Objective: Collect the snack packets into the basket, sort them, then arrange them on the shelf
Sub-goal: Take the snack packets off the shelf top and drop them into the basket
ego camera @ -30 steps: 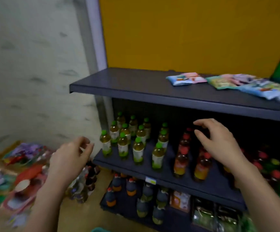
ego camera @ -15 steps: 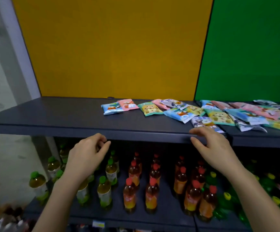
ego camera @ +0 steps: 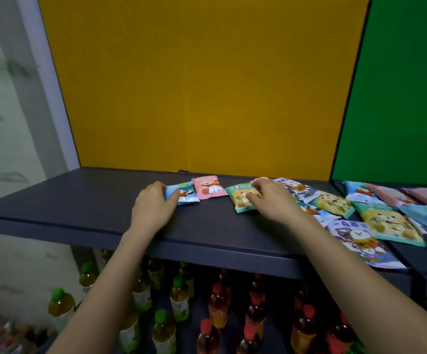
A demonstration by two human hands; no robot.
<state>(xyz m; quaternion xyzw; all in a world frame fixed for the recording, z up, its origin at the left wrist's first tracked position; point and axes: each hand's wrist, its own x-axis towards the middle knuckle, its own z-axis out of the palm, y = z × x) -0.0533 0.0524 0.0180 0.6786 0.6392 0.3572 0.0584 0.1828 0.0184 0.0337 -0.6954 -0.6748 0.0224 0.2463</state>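
**Snack packets (ego camera: 375,221): on shelf, arranging partway**

All visible ones lie on the top shelf (ego camera: 79,200); basket not in view. Left hand (ego camera: 153,210) pinches the blue packet (ego camera: 185,194) at its left edge. Right hand (ego camera: 271,200), fingers curled, grips the teal packet (ego camera: 240,203). Pink packet (ego camera: 208,190) lies between them, untouched. Judgement: collecting looks done; the overlapping heap at right remains unarranged.

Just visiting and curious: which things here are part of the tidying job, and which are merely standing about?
Part of the job: left hand on the blue packet; right hand on the teal packet; pink packet; more packets to the right; top shelf.

Just there: green-capped bottles and red-capped bottles below; yellow panel; green panel.
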